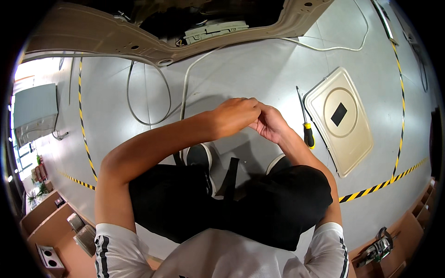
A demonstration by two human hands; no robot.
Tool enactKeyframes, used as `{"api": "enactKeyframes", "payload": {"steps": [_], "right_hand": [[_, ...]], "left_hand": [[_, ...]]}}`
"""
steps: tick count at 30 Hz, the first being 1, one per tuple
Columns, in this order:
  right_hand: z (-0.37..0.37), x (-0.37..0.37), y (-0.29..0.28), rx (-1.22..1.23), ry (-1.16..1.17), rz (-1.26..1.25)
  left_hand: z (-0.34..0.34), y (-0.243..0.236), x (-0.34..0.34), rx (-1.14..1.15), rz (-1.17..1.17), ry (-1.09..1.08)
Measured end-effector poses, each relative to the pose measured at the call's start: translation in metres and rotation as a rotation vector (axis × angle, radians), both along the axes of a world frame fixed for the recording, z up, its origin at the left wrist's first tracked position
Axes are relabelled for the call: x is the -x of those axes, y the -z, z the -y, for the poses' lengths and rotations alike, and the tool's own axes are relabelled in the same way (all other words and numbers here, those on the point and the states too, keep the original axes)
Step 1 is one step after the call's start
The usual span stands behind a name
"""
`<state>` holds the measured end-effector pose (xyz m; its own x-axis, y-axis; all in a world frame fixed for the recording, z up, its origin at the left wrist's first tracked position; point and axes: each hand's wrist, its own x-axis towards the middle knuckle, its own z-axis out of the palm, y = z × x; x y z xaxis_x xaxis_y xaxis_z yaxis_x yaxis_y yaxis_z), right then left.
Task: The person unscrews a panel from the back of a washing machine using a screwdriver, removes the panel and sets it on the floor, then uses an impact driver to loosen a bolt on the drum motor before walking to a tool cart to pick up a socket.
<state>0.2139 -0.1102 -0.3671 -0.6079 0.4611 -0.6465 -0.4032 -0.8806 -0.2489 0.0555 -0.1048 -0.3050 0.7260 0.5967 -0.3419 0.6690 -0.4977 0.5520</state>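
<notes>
In front of my knees, my left hand (237, 116) and my right hand (270, 123) meet, fingers curled together. Whatever lies between the fingers, if anything, is hidden. Beyond them stands a beige metal appliance cabinet (106, 34) with its lower side open, showing a pale plastic part (215, 31) and some wires inside a dark cavity. To the right of my right hand, a screwdriver (308, 134) with a yellow and black handle lies on the floor. Beside it rests a beige cover panel (356, 139) with a round raised ring and a dark rectangular patch.
A grey hose (186, 78) runs from the cabinet to near my left shoe (200, 160), and another loops at left. A pale cable (324, 49) curves at the far right. Black-yellow tape (368, 191) marks the floor. Boxes (58, 227) with parts stand lower left; a metal device (378, 248) lies lower right.
</notes>
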Motion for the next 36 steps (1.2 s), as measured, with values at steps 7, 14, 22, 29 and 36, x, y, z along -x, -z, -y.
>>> {"api": "enactKeyframes", "payload": {"steps": [7,14,22,29,36], "right_hand": [[-0.008,-0.009,0.01,-0.01,0.013,-0.001],[-0.007,-0.021,0.021,-0.072,-0.172,0.064],[-0.019,-0.009,0.024,-0.156,0.028,0.02],[-0.03,-0.085,0.073,-0.511,0.061,0.563],[-0.009,-0.199,0.075,-0.916,-0.377,1.532]], "left_hand": [[-0.001,0.011,-0.006,-0.102,0.06,0.058],[0.003,0.005,-0.014,0.47,0.097,-0.373],[0.002,0.05,-0.007,-0.145,0.191,-0.111],[-0.006,-0.007,-0.006,0.119,0.24,0.046],[0.032,0.026,-0.006,-0.067,0.051,0.238]]}}
